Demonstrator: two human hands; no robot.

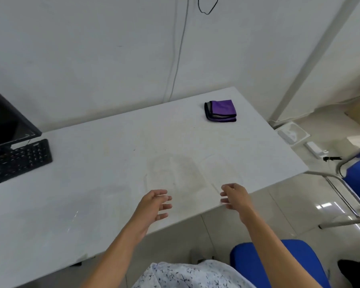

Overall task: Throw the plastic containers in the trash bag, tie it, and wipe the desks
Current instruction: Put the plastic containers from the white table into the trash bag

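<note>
Two clear plastic containers, hardly more than faint outlines, lie side by side on the white desk [92,173]: one [172,173] in the middle and another [222,169] to its right. My left hand [156,204] hovers just in front of the first, fingers spread and holding nothing. My right hand [235,196] is over the desk's front edge, just in front of the second, also open and empty. A folded purple and grey cloth [220,111] rests at the desk's far right corner. No trash bag is in view.
A black keyboard [19,160] and a dark monitor [6,119] occupy the desk's left side. Blue chairs stand at the right [357,177] and close below me [279,265]. White boxes [293,134] lie on the floor by the wall.
</note>
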